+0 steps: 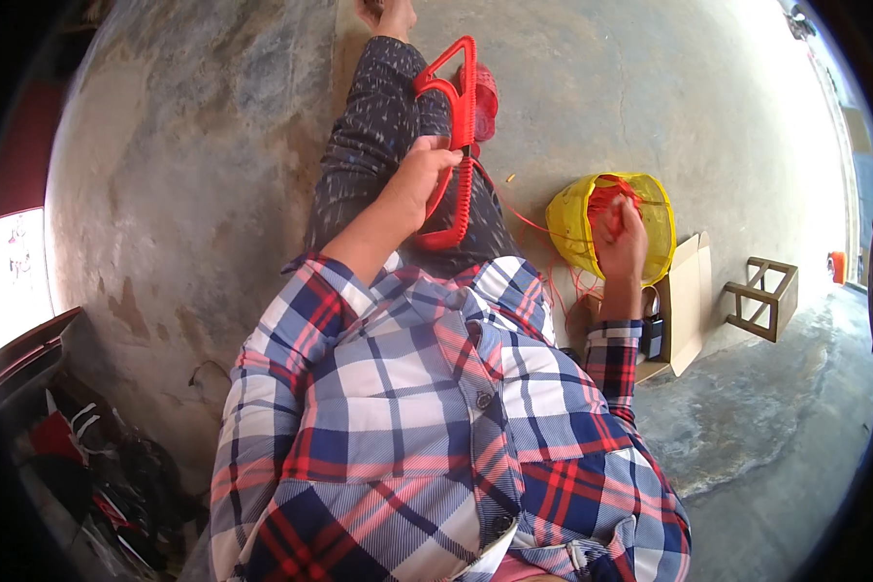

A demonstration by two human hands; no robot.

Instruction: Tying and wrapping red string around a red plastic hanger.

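My left hand (425, 177) is closed around the side of a red frame (468, 92) with a looped handle-like part, raised over my legs. Its lower stretch has a ridged look, as if wound with strip. A thin red strand (526, 221) runs from the frame to the right, toward the yellow bucket (662, 238). Over that bucket's near side, my right hand (623, 242) has its fingers curled together at the strand. Behind those fingers, a tangle of red strips (606, 193) fills part of the bucket; the fingertips are partly hard to make out.
A red roll (485, 102) lies on the floor beyond the frame. An open cardboard box (687, 306) with a dark item stands beside the bucket. Further right is a small wooden stool (766, 299). Dark clutter (116, 475) lies at the lower left.
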